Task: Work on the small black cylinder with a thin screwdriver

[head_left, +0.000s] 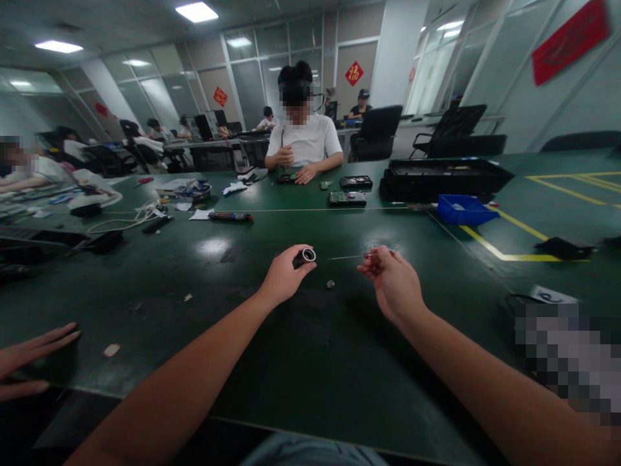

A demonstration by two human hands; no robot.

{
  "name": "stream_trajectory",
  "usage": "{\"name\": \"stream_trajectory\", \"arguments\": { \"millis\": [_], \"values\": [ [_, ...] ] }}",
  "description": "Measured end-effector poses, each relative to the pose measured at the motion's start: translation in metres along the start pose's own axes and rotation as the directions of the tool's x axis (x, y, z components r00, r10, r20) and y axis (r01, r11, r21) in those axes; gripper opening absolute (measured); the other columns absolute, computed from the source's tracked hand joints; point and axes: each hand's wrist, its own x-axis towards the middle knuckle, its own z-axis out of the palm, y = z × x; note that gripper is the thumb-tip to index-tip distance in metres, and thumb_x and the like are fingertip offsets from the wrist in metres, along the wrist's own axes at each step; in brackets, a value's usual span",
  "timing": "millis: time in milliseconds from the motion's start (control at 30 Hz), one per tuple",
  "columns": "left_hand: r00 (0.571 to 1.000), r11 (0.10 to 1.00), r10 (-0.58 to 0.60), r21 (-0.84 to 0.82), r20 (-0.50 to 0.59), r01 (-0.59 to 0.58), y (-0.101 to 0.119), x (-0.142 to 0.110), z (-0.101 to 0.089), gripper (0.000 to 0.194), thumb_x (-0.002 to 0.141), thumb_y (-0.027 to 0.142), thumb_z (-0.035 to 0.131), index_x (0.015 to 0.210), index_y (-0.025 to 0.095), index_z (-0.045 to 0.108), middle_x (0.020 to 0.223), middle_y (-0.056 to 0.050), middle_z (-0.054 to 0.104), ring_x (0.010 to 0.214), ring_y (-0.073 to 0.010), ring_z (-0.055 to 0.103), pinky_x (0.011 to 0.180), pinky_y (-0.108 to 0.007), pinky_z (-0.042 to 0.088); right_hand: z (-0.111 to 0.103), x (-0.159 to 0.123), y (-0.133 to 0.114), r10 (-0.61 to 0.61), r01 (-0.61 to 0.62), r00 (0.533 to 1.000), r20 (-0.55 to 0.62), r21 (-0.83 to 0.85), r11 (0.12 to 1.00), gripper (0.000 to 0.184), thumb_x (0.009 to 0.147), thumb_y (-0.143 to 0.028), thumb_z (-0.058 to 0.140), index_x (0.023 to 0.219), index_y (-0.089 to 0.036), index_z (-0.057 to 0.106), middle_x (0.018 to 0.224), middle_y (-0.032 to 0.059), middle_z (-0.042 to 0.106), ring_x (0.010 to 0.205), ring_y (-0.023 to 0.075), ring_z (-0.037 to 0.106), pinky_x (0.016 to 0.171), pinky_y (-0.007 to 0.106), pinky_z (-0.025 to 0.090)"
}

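My left hand [284, 275] is raised over the dark green table [310, 362] and pinches a small black cylinder with a silver ring end [305, 256] between thumb and fingers. My right hand [392, 278] is closed on a thin tool with a long metal shaft [347, 257] that points left toward the cylinder. A tiny round metal part [330, 283] lies on the table between and just below both hands.
A person in a white shirt sits across the table [303, 139] with circuit boards [347, 198] in front. A blue bin [463, 209] and a black case [444, 176] stand to the right. Another person's hand [29, 359] rests at the left edge. Cables and tools clutter the far left.
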Motion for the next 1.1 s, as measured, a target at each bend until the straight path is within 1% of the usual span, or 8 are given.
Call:
{"name": "stream_trajectory", "arguments": {
  "millis": [133,267,367,467,667,833,933,1100],
  "values": [
    [0.991,0.938,-0.110,-0.339,-0.079,0.077,-0.006,0.007,0.001,0.034,0.086,0.024,0.068,0.119,0.018,0.061,0.118,-0.010,0.067,0.105,-0.0201,0.065,0.097,-0.036,0.049,0.000,0.001,-0.005,0.081,-0.080,0.997,-0.006,0.130,0.988,0.019,0.094,-0.029,0.058,0.078,-0.021,0.062,0.071,0.0001,0.059,0.062,0.0138,0.057,0.070,0.033,0.059],
    [0.958,0.730,-0.280,-0.661,-0.058,0.174,-0.008,0.011,0.000,0.033,0.090,0.022,0.062,0.122,0.020,0.054,0.107,-0.007,0.064,0.086,-0.0142,0.064,0.083,-0.031,0.052,0.001,0.001,-0.009,0.140,-0.132,0.990,-0.028,0.201,0.971,0.025,0.097,-0.023,0.052,0.075,-0.019,0.063,0.067,-0.0006,0.057,0.059,0.0116,0.053,0.067,0.029,0.057],
    [0.949,0.633,-0.316,-0.750,-0.021,0.194,-0.005,0.011,-0.002,0.025,0.090,0.025,0.062,0.113,0.019,0.055,0.095,-0.003,0.060,0.076,-0.0115,0.060,0.075,-0.027,0.051,0.003,0.000,-0.010,0.156,-0.145,0.987,-0.036,0.215,0.966,0.027,0.098,-0.022,0.051,0.074,-0.018,0.063,0.067,-0.0003,0.057,0.059,0.0117,0.053,0.067,0.029,0.057],
    [0.957,0.659,-0.290,-0.728,-0.010,0.192,-0.002,0.010,-0.004,0.026,0.088,0.037,0.067,0.103,0.018,0.056,0.088,-0.002,0.058,0.070,-0.0105,0.056,0.066,-0.023,0.049,0.003,-0.001,-0.012,0.165,-0.152,0.985,-0.042,0.216,0.964,0.028,0.099,-0.022,0.050,0.074,-0.018,0.064,0.068,-0.0001,0.057,0.059,0.0117,0.053,0.067,0.030,0.057],
    [0.952,0.806,-0.306,-0.537,-0.020,0.248,0.006,0.007,-0.008,0.025,0.087,0.040,0.065,0.093,0.017,0.058,0.079,-0.003,0.059,0.064,-0.0116,0.056,0.055,-0.022,0.044,0.001,-0.001,-0.013,0.161,-0.152,0.987,-0.023,0.226,0.962,0.028,0.099,-0.023,0.050,0.076,-0.018,0.064,0.070,0.0003,0.057,0.060,0.0121,0.053,0.067,0.030,0.057],
    [0.986,0.993,-0.106,-0.039,0.127,0.112,0.022,0.003,-0.010,0.022,0.091,0.032,0.056,0.103,0.021,0.070,0.083,-0.005,0.065,0.074,-0.0175,0.062,0.068,-0.030,0.049,0.001,-0.001,-0.014,0.158,-0.152,0.987,-0.010,0.222,0.963,0.026,0.098,-0.024,0.051,0.076,-0.018,0.064,0.070,0.0003,0.056,0.061,0.0122,0.053,0.069,0.030,0.057],
    [0.951,0.953,0.013,0.285,0.310,-0.105,0.031,0.000,-0.004,0.027,0.092,0.033,0.054,0.107,0.024,0.075,0.099,-0.007,0.068,0.088,-0.0209,0.063,0.079,-0.035,0.048,0.001,-0.001,-0.013,0.155,-0.149,0.988,-0.007,0.221,0.964,0.026,0.098,-0.023,0.051,0.076,-0.018,0.064,0.070,0.0002,0.056,0.061,0.0119,0.053,0.068,0.029,0.057],
    [0.879,0.813,-0.018,0.519,0.476,-0.264,0.032,-0.002,0.016,0.039,0.093,0.048,0.054,0.124,0.030,0.069,0.107,-0.007,0.068,0.094,-0.0255,0.063,0.074,-0.035,0.048,0.001,0.000,-0.013,0.147,-0.143,0.989,-0.005,0.216,0.966,0.024,0.097,-0.022,0.052,0.077,-0.018,0.065,0.070,0.0006,0.058,0.061,0.0121,0.054,0.067,0.029,0.057]
  ]
}}
